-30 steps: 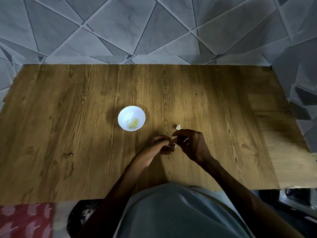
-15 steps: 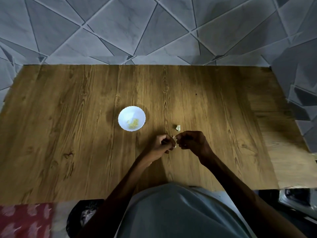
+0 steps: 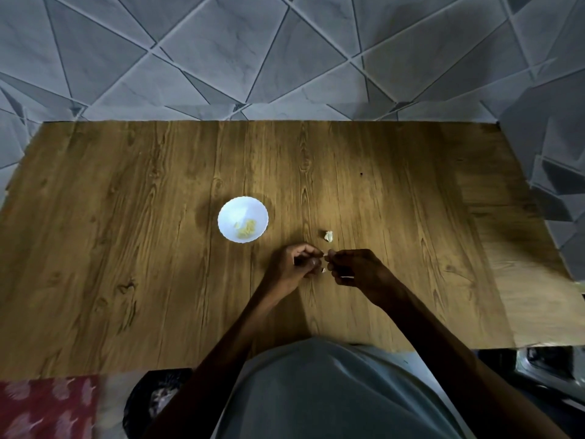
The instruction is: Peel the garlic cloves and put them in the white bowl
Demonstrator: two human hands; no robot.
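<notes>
1. Now, from the head view: the left hand (image 3: 299, 264) and right hand (image 3: 357, 269) both pinch one garlic clove (image 3: 323, 269) fingertip to fingertip, low over the wooden table (image 3: 126, 248).
2. Since a second ago the knuckles have drawn slightly apart, so I'd judge skin is tearing loose.
3. A second garlic piece (image 3: 329, 236) waits just beyond the hands; the white bowl (image 3: 222, 217), with some peeled bits in it, sits nearby on the left.

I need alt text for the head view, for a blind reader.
The left hand and right hand pinch a small garlic clove between them above a wooden table. A white bowl with yellowish pieces stands to their left; a loose garlic piece lies just beyond them.
</notes>
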